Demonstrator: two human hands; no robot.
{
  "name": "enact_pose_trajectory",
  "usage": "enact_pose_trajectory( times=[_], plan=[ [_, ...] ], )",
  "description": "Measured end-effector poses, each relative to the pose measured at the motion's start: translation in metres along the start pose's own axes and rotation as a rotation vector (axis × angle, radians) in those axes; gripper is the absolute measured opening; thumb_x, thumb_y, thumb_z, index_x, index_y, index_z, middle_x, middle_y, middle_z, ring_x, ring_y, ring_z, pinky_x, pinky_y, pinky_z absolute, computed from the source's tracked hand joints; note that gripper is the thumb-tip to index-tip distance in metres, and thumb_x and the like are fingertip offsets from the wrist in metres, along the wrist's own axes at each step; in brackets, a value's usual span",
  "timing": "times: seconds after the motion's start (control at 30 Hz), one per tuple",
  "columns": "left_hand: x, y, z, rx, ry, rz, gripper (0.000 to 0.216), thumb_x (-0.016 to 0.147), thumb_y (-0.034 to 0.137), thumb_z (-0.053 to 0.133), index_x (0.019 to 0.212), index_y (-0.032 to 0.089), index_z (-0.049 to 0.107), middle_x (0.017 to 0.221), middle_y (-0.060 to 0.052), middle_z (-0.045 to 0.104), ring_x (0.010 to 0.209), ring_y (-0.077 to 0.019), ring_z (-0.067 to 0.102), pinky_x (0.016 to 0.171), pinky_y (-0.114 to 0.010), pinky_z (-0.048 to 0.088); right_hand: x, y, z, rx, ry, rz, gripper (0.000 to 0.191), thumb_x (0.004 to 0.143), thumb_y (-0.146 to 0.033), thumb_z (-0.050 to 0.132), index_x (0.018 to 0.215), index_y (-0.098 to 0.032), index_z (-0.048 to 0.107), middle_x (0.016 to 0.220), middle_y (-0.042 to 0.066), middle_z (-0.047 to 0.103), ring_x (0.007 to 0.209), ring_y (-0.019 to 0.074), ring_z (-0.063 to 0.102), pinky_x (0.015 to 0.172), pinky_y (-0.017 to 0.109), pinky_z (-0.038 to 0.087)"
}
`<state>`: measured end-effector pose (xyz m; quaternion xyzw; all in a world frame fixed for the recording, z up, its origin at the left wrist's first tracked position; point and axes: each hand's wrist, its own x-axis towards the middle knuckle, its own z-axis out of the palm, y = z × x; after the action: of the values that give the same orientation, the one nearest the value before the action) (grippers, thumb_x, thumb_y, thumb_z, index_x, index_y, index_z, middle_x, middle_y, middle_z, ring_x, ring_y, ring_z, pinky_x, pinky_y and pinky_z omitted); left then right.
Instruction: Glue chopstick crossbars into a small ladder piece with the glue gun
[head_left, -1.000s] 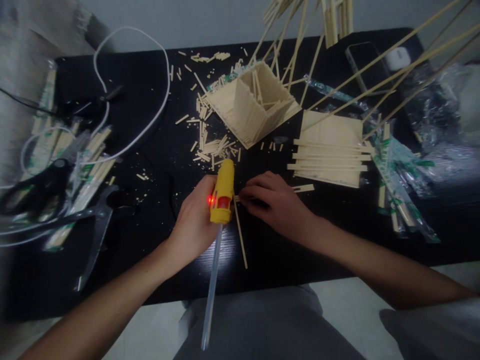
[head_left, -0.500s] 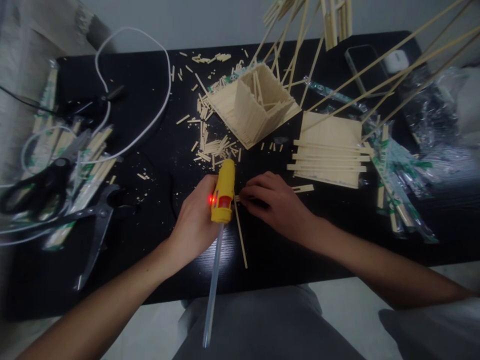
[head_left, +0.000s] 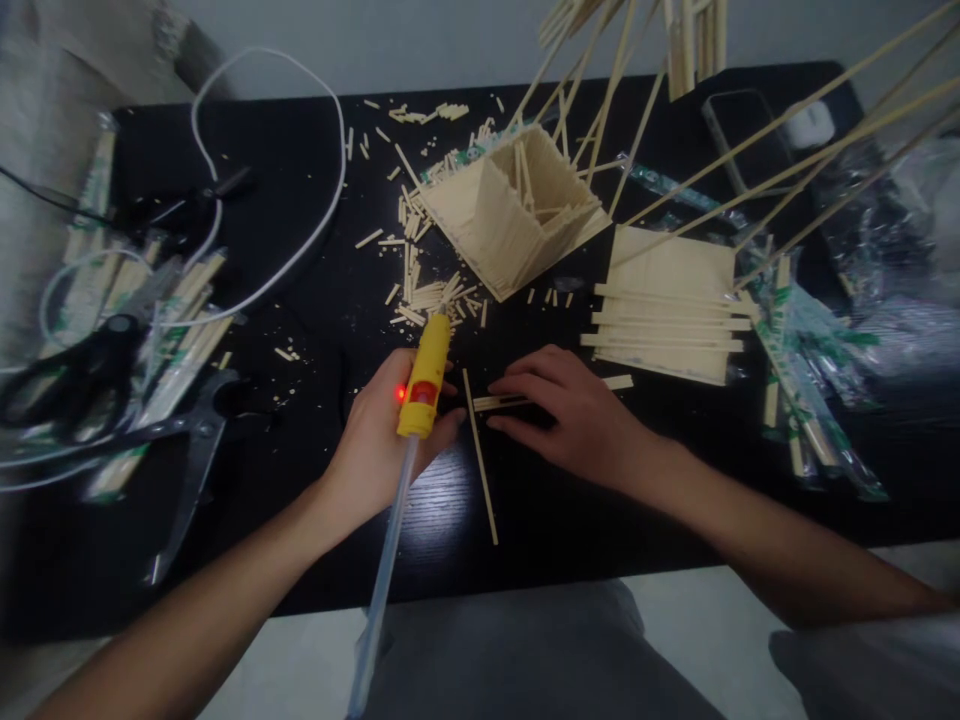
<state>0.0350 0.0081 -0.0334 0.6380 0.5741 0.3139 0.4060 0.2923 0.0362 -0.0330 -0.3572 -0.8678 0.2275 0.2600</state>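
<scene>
My left hand [head_left: 375, 420] is wrapped around a yellow glue gun [head_left: 427, 370], its red light on and a long clear glue stick [head_left: 386, 570] trailing from the rear. The nozzle points away from me toward the pile of wooden scraps. Just right of it, a thin wooden stick [head_left: 484, 470] lies lengthwise on the table. A few sticks [head_left: 496, 403] lie crosswise, with their left ends at this thin stick. Over them rests my right hand [head_left: 566, 410], thumb and fingers apart on either side; its palm hides their middle.
A box of wooden sticks on a flat base [head_left: 517, 230] stands behind the cut scraps [head_left: 431, 295]. A stick panel with crossbars [head_left: 660, 340] lies right, near wrapped chopsticks [head_left: 814, 400]. Scissors [head_left: 75, 380], pliers [head_left: 199, 440] and a white cable [head_left: 341, 150] occupy the left. Long sticks overhang the upper right.
My left hand has drawn the glue gun left, away from the sticks. My right hand's fingers have loosened and spread, shifting slightly right, so the stick ends now show.
</scene>
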Motion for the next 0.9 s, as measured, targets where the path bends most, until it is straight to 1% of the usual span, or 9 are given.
enact_pose_trajectory(
  times=[0.07, 0.17, 0.3, 0.4, 0.53, 0.67, 0.77, 0.83, 0.9],
  plan=[
    [0.002, 0.002, -0.001, 0.026, 0.028, 0.011, 0.03, 0.092, 0.031, 0.083, 0.117, 0.025, 0.067, 0.113, -0.005, 0.075, 0.099, -0.0239, 0.075, 0.085, -0.041, 0.061, 0.0, 0.003, -0.01, -0.005, -0.056, 0.004, 0.022, 0.102, -0.03, 0.083, 0.12, -0.019, 0.075, 0.114, 0.013, 0.077, 0.105, 0.0312, 0.07, 0.092, 0.047, 0.058],
    [0.005, 0.009, -0.004, 0.062, 0.066, 0.048, 0.016, 0.095, 0.032, 0.079, 0.104, 0.024, 0.069, 0.107, -0.004, 0.073, 0.097, -0.023, 0.074, 0.088, -0.042, 0.06, 0.001, 0.008, -0.021, -0.047, -0.111, 0.017, 0.019, 0.101, -0.027, 0.084, 0.115, -0.017, 0.074, 0.11, 0.013, 0.076, 0.1, 0.0315, 0.069, 0.089, 0.047, 0.058],
    [0.006, 0.016, -0.006, 0.039, 0.088, 0.036, 0.017, 0.098, 0.034, 0.077, 0.089, 0.024, 0.067, 0.103, -0.002, 0.072, 0.092, -0.0214, 0.072, 0.08, -0.039, 0.06, 0.001, 0.014, -0.026, -0.06, -0.167, 0.013, 0.007, 0.108, -0.027, 0.075, 0.109, -0.02, 0.073, 0.106, 0.01, 0.075, 0.098, 0.029, 0.069, 0.087, 0.043, 0.058],
    [0.005, 0.017, -0.006, -0.003, 0.128, -0.008, 0.016, 0.099, 0.037, 0.077, 0.092, 0.025, 0.07, 0.104, -0.002, 0.074, 0.085, -0.0197, 0.073, 0.072, -0.037, 0.06, 0.0, 0.015, -0.025, -0.075, -0.184, -0.02, 0.007, 0.11, -0.027, 0.071, 0.109, -0.02, 0.074, 0.106, 0.01, 0.075, 0.096, 0.0276, 0.07, 0.086, 0.042, 0.057],
    [0.004, 0.014, -0.004, -0.123, 0.152, -0.096, 0.018, 0.101, 0.043, 0.078, 0.102, 0.026, 0.074, 0.097, -0.002, 0.075, 0.075, -0.0179, 0.072, 0.061, -0.034, 0.059, 0.0, 0.011, -0.024, -0.157, -0.178, -0.073, 0.014, 0.113, -0.027, 0.066, 0.107, -0.018, 0.075, 0.103, 0.011, 0.075, 0.093, 0.0269, 0.069, 0.083, 0.04, 0.057],
    [0.005, 0.013, -0.004, -0.222, 0.162, -0.132, 0.021, 0.101, 0.045, 0.078, 0.1, 0.025, 0.073, 0.091, -0.002, 0.074, 0.08, -0.0194, 0.075, 0.057, -0.03, 0.059, 0.001, 0.008, -0.024, -0.244, -0.169, -0.1, 0.021, 0.115, -0.025, 0.061, 0.103, -0.018, 0.077, 0.1, 0.012, 0.076, 0.09, 0.0273, 0.07, 0.081, 0.041, 0.057],
    [0.006, 0.012, -0.006, -0.226, 0.166, -0.123, 0.024, 0.1, 0.047, 0.079, 0.099, 0.025, 0.072, 0.088, -0.002, 0.074, 0.078, -0.0187, 0.073, 0.057, -0.03, 0.058, 0.001, 0.007, -0.023, -0.268, -0.136, -0.093, 0.026, 0.116, -0.024, 0.058, 0.1, -0.018, 0.077, 0.097, 0.012, 0.077, 0.087, 0.0267, 0.07, 0.079, 0.041, 0.057],
    [0.005, 0.013, -0.007, -0.211, 0.167, -0.127, 0.026, 0.1, 0.05, 0.079, 0.098, 0.025, 0.071, 0.088, -0.002, 0.074, 0.075, -0.0175, 0.072, 0.059, -0.03, 0.057, 0.002, 0.004, -0.024, -0.209, -0.085, -0.053, 0.026, 0.116, -0.025, 0.057, 0.1, -0.018, 0.076, 0.098, 0.012, 0.078, 0.088, 0.0261, 0.072, 0.079, 0.041, 0.058],
    [0.005, 0.014, -0.009, -0.197, 0.162, -0.134, 0.029, 0.101, 0.052, 0.078, 0.097, 0.025, 0.07, 0.088, -0.001, 0.074, 0.073, -0.0165, 0.07, 0.06, -0.031, 0.056, 0.003, -0.002, -0.027, -0.052, -0.022, 0.043, 0.021, 0.115, -0.027, 0.059, 0.104, -0.018, 0.074, 0.099, 0.012, 0.08, 0.088, 0.0248, 0.075, 0.079, 0.039, 0.06]
  ],
)
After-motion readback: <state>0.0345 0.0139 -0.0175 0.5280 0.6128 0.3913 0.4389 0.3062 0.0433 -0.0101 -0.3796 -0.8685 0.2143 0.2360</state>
